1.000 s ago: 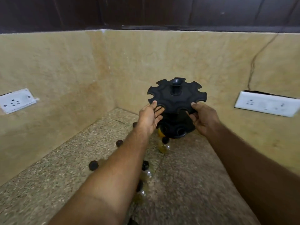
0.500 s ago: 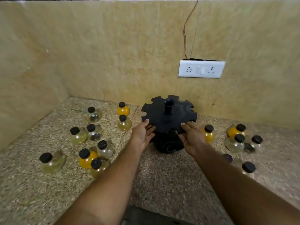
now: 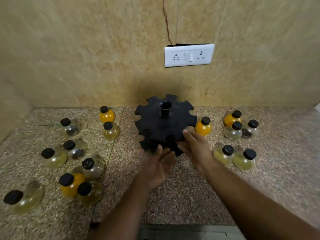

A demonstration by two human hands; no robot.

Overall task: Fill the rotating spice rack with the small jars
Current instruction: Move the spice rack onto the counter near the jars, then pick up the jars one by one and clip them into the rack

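Note:
The black rotating spice rack stands on the speckled counter against the back wall, with all of its rim slots empty. My left hand hovers just in front of its base, blurred, palm turned inward and fingers apart, holding nothing. The outstretched fingers of my right hand touch the rack's front right edge. Several small round jars with black caps stand on both sides. An orange jar sits right next to the rack on the right. To the left are another orange jar and a pale yellow jar.
A white socket plate is on the beige wall above the rack, with a thin wire running up from it. A side wall closes the counter at the far left. The counter's front edge lies below my forearms.
The view has dropped and swung right. My left hand has come off the rack's rim and drawn back toward me. The right hand stays at the rim.

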